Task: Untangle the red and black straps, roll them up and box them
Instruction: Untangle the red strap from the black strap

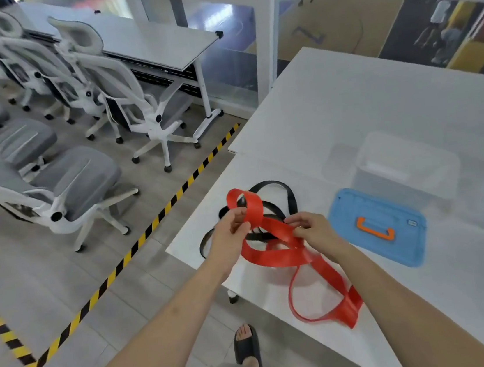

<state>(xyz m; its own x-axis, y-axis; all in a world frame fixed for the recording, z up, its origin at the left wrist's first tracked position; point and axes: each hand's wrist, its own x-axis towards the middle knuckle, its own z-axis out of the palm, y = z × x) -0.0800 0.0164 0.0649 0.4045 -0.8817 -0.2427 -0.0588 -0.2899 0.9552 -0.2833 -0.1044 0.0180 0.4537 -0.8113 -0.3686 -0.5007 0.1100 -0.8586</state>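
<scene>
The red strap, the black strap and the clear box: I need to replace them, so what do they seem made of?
Red strap: wide, flat, glossy band that looks stretchy, probably latex or rubber. Black strap: narrower and matte, likely woven webbing, though blur leaves it open. Clear box: translucent, frosted, rigid plastic by its look.

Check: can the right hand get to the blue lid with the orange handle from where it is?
Probably yes. The blue lid with the orange handle lies flat just beside the right hand, nothing between, but that hand is pinching the red strap.
</scene>
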